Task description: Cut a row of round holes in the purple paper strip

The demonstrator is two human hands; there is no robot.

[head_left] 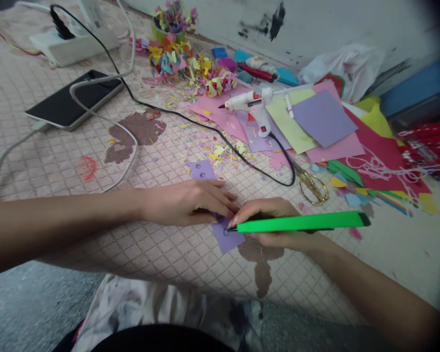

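A narrow purple paper strip (227,243) lies on the quilted cloth, with small drawn circles near both ends. My left hand (190,201) rests flat across its middle, fingers stretched out, and covers part of the strip. In my right hand (275,210) is a bright green pen (297,223) with a black end and clip. Its dark tip touches the strip beside a small circle near the lower end. The fingertips of both hands are close together.
Behind my hands lie a white glue gun (251,102) with a black cord, gold-handled scissors (313,188), coloured paper sheets (324,117) and many paper scraps (220,149). At left are a phone (77,100) with a white cable and a power strip (69,46).
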